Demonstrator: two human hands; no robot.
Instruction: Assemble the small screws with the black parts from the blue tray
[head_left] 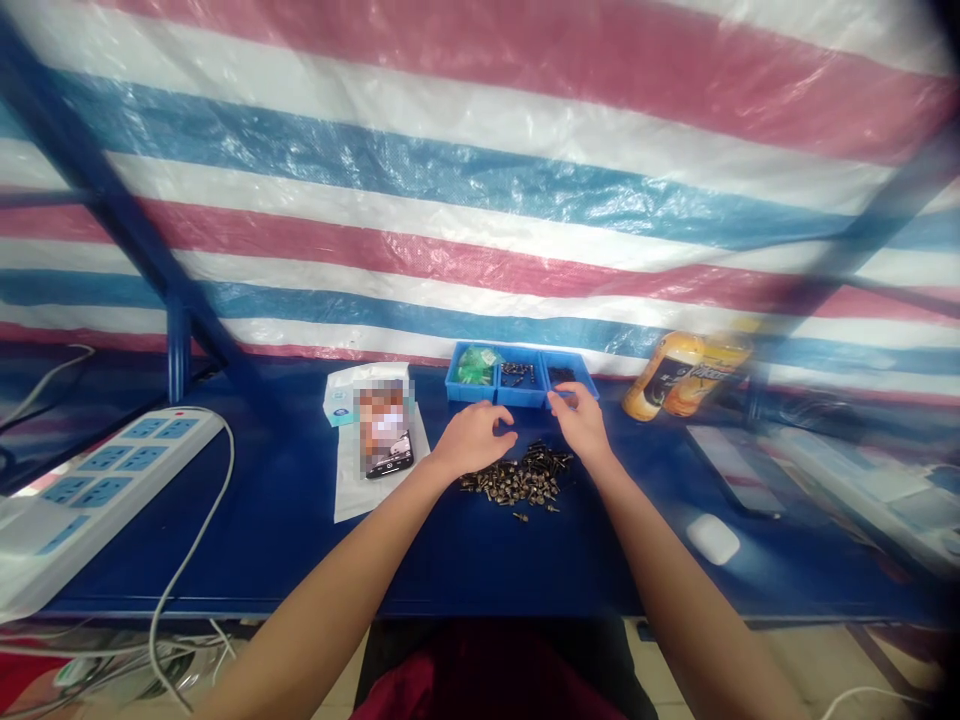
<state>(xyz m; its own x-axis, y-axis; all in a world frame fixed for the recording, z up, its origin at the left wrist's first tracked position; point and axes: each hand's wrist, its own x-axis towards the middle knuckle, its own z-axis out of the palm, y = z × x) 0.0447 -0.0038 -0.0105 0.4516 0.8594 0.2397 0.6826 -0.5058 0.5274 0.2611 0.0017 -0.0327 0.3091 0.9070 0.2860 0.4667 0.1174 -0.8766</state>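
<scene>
Two bare hands hover above the blue table [262, 540]. The left hand [472, 438] curves loosely, its grip apart, just beside one loose pile of small metal screws [517, 482], too many to count, near the table's middle. The right hand [581, 425] also has its grip apart, its fingertips [555, 400] at the front rim of the rightmost of three blue plastic bins [517, 392], set in a row along the far edge. The left bin holds one green bag [476, 365]; the other two hold dark screws [517, 373]. Right of the bins stand two orange bottles [664, 375]. To the left lies one blurred packet [382, 430] on a white sheet [382, 495]. One white power strip [97, 490] sits at the left edge, and one white mouse [712, 538] sits near the front edge.
</scene>
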